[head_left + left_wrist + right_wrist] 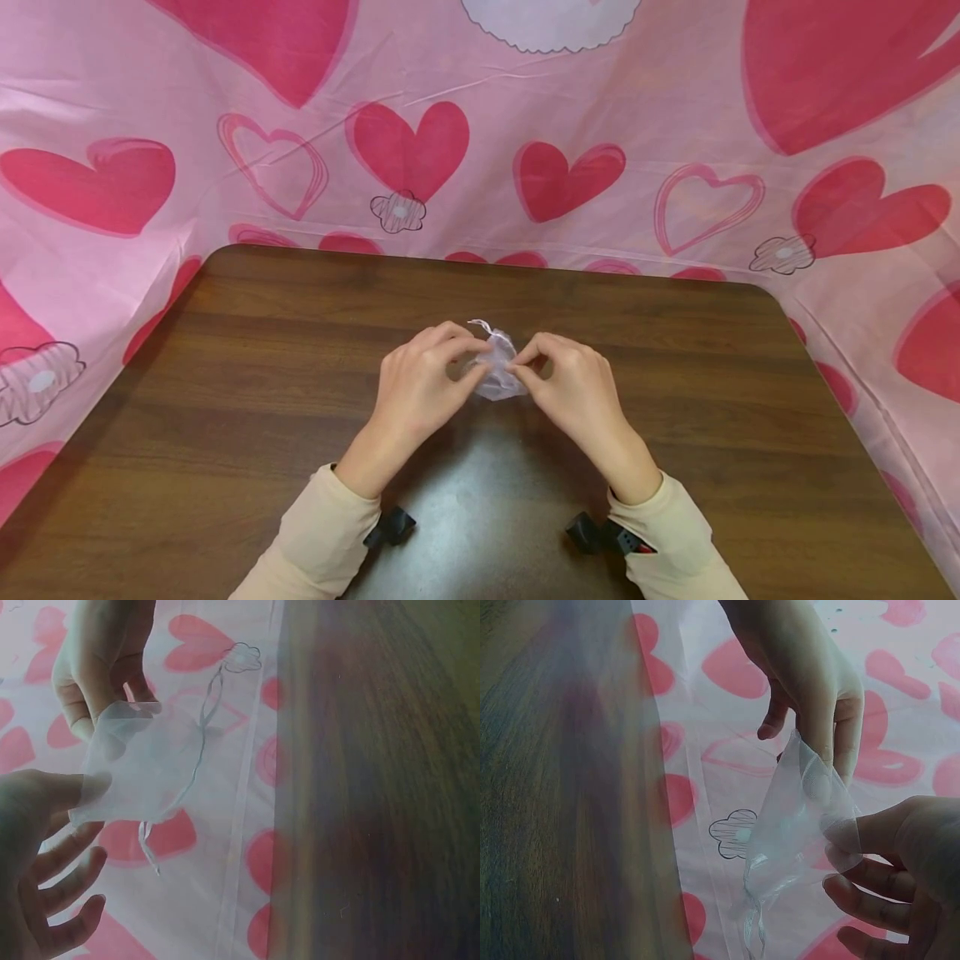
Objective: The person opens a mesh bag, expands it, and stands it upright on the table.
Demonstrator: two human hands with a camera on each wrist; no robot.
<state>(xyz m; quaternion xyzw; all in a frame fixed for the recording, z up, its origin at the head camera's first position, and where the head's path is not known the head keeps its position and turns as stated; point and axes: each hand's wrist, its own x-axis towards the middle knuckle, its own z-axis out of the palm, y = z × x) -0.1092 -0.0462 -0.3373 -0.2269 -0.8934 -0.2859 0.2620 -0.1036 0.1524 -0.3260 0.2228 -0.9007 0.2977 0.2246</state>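
A small sheer white drawstring pouch (pixel 498 383) is held between both hands, around the middle of the table. The left hand (pixel 422 377) pinches one side of it with thumb and forefinger. On the opposite side, the right hand (pixel 576 379) pinches the fabric the same way. Both wrist views show thumb tips through the thin mesh; whether they lie inside or behind it I cannot tell. The pouch (pixel 146 761) is spread fairly flat in the left wrist view, its white cord (pixel 201 746) trailing from the far edge. No contents can be made out in the pouch (pixel 791 817).
The dark wooden table (pixel 262 350) has rounded far corners. A pink cloth with hearts (pixel 570 179) hangs behind it and along both sides. Small black devices (pixel 395 527) sit at both wrists by the cream sleeves (pixel 678 533).
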